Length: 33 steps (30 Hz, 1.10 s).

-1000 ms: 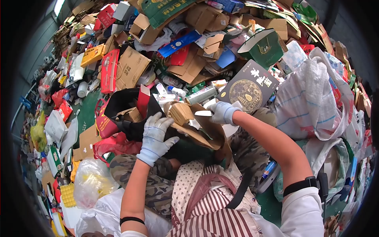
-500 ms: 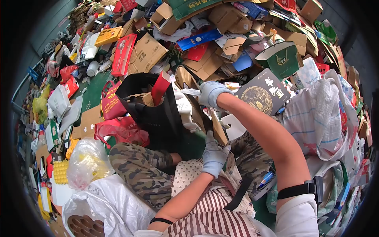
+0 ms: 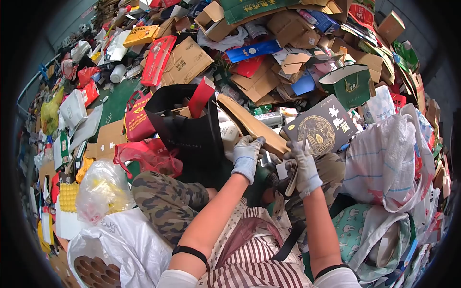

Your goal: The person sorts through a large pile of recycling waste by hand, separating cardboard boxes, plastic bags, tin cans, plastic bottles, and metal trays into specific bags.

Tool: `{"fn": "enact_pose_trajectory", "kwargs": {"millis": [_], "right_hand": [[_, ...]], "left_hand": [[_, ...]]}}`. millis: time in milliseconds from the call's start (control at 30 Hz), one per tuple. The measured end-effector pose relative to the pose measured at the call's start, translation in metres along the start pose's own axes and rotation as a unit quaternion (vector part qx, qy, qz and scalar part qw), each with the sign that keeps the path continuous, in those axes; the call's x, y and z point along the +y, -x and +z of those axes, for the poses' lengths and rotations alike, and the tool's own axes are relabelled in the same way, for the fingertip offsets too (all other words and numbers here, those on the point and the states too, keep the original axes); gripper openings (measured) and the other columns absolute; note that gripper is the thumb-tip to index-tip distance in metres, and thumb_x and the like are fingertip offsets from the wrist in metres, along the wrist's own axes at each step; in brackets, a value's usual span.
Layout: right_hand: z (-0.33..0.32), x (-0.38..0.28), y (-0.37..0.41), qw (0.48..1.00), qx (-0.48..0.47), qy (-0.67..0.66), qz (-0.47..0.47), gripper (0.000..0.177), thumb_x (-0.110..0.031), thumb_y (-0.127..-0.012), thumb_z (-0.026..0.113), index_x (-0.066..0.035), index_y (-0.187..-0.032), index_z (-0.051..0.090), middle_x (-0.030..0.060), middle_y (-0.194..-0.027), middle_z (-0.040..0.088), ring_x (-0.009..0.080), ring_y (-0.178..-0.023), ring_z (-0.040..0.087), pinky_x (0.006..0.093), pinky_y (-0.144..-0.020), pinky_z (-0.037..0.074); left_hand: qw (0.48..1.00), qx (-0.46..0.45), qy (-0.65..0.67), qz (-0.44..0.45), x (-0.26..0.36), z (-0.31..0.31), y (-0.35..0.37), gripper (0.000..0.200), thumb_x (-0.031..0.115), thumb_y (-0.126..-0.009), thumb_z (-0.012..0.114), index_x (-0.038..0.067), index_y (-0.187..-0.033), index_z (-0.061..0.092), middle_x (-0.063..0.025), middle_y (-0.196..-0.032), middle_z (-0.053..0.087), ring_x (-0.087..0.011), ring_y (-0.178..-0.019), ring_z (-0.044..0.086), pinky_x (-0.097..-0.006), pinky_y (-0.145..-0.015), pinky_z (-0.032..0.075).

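Note:
My left hand (image 3: pixel 246 157), in a pale grey-blue glove, has its fingers curled at the lower edge of a long brown cardboard piece (image 3: pixel 254 126). The cardboard slants from the black bag (image 3: pixel 192 137) toward my right hand (image 3: pixel 302 170). That hand is gloved too and closed around a thin, flat item (image 3: pixel 291 182), whose kind is unclear. Small pale and shiny pieces show between my hands, too small to name. Behind my right hand lies a dark box with a gold round print (image 3: pixel 321 126).
A heap of cartons surrounds a green gift bag (image 3: pixel 346 86) and a blue box (image 3: pixel 253 50). On the left are a red bag (image 3: pixel 139 117) and a clear plastic bag (image 3: pixel 105 189). A large white woven sack (image 3: pixel 384 153) stands at the right.
My right hand has come down and right from the cardboard's upper part, and my left hand has moved up to its lower edge. The cardboard now leans further over to the right.

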State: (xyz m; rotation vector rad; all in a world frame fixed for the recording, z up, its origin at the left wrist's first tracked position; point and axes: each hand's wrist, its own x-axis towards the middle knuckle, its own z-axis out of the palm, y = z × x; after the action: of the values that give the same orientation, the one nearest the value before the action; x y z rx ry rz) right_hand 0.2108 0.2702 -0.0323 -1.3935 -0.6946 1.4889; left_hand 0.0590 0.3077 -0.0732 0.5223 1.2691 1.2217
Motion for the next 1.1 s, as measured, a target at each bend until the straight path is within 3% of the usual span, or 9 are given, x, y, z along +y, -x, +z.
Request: {"fn": "enact_pose_trajectory", "kwargs": {"millis": [67, 100, 133, 200, 333, 400, 900, 1033, 1100], "right_hand": [[-0.013, 0.034, 0.020, 0.994, -0.012, -0.069, 0.081, 0.041, -0.044, -0.081, 0.063, -0.011, -0.104, 0.054, -0.0042, -0.069, 0.054, 0.0069, -0.053, 0.052, 0.0208, -0.037, 0.037], [-0.030, 0.064, 0.012, 0.963, -0.086, -0.194, 0.167, 0.035, -0.039, -0.078, 0.069, -0.011, -0.093, 0.055, -0.0015, -0.070, 0.058, 0.0114, -0.053, 0.055, 0.0222, -0.041, 0.042], [-0.026, 0.064, 0.023, 0.933, -0.062, -0.247, 0.255, 0.036, -0.040, -0.075, 0.071, -0.012, -0.092, 0.056, -0.0008, -0.072, 0.059, 0.0134, -0.055, 0.056, 0.0255, -0.042, 0.043], [-0.020, 0.076, 0.029, 0.924, -0.046, -0.271, 0.264, 0.038, -0.042, -0.073, 0.072, -0.013, -0.092, 0.056, 0.0001, -0.073, 0.059, 0.0143, -0.055, 0.056, 0.0277, -0.043, 0.044], [-0.027, 0.087, 0.020, 0.940, -0.071, -0.284, 0.173, 0.028, -0.036, -0.084, 0.061, -0.011, -0.094, 0.055, -0.0004, -0.071, 0.056, 0.0123, -0.054, 0.054, 0.0257, -0.042, 0.043], [-0.011, 0.080, 0.022, 0.981, -0.006, -0.169, 0.094, 0.022, -0.031, -0.090, 0.052, -0.010, -0.098, 0.054, -0.0004, -0.068, 0.053, 0.0107, -0.048, 0.050, 0.0237, -0.040, 0.041], [0.018, 0.077, -0.029, 0.979, 0.036, -0.199, 0.004, 0.022, -0.031, -0.092, 0.048, -0.010, -0.098, 0.050, 0.0010, -0.061, 0.050, 0.0112, -0.041, 0.047, 0.0239, -0.034, 0.039], [0.028, 0.077, -0.037, 0.983, 0.046, -0.173, -0.036, 0.021, -0.031, -0.092, 0.050, -0.010, -0.092, 0.053, -0.0001, -0.067, 0.054, 0.0108, -0.045, 0.050, 0.0230, -0.036, 0.041], [0.032, 0.074, -0.036, 0.987, 0.047, -0.141, -0.055, 0.021, -0.030, -0.091, 0.051, -0.010, -0.090, 0.055, -0.0003, -0.069, 0.056, 0.0105, -0.045, 0.051, 0.0226, -0.035, 0.038]], "left_hand": [[0.999, -0.015, -0.026, 0.022, 0.003, 0.015, -0.009, 0.025, 0.009, -0.077, 0.069, 0.003, -0.097, 0.054, -0.0037, -0.075, 0.061, -0.0091, -0.057, 0.057, -0.0211, -0.048, 0.046], [0.996, -0.026, -0.055, 0.059, -0.006, 0.023, -0.017, 0.028, 0.007, -0.076, 0.070, 0.002, -0.098, 0.053, -0.0045, -0.076, 0.061, -0.0096, -0.058, 0.058, -0.0215, -0.048, 0.046], [0.991, -0.037, -0.085, 0.096, -0.016, 0.029, -0.027, 0.031, 0.006, -0.075, 0.071, 0.001, -0.099, 0.052, -0.0052, -0.077, 0.061, -0.0100, -0.058, 0.058, -0.0218, -0.049, 0.046], [0.976, -0.049, -0.182, 0.111, -0.028, 0.029, -0.045, 0.039, 0.006, -0.069, 0.075, -0.001, -0.101, 0.052, -0.0105, -0.085, 0.063, -0.0150, -0.068, 0.061, -0.0255, -0.057, 0.049], [0.944, -0.024, -0.301, 0.132, -0.016, 0.037, -0.050, 0.042, 0.017, -0.065, 0.077, -0.001, -0.097, 0.058, -0.0155, -0.095, 0.065, -0.0236, -0.082, 0.063, -0.0322, -0.074, 0.049], [0.929, -0.001, -0.338, 0.153, -0.009, 0.049, -0.048, 0.044, 0.020, -0.065, 0.078, -0.001, -0.097, 0.057, -0.0159, -0.094, 0.065, -0.0256, -0.083, 0.063, -0.0331, -0.075, 0.048], [0.972, 0.016, -0.213, 0.101, 0.001, 0.060, -0.028, 0.040, 0.018, -0.068, 0.076, -0.004, -0.097, 0.057, -0.0162, -0.093, 0.064, -0.0222, -0.081, 0.062, -0.0325, -0.074, 0.049], [0.992, 0.020, -0.093, 0.086, -0.010, 0.057, -0.032, 0.035, 0.007, -0.074, 0.071, -0.002, -0.101, 0.052, -0.0123, -0.092, 0.060, -0.0172, -0.074, 0.058, -0.0307, -0.063, 0.050], [0.997, 0.015, -0.033, 0.064, 0.002, 0.056, -0.020, 0.036, 0.009, -0.072, 0.073, -0.004, -0.099, 0.054, -0.0138, -0.093, 0.061, -0.0184, -0.075, 0.060, -0.0308, -0.066, 0.050]]}}
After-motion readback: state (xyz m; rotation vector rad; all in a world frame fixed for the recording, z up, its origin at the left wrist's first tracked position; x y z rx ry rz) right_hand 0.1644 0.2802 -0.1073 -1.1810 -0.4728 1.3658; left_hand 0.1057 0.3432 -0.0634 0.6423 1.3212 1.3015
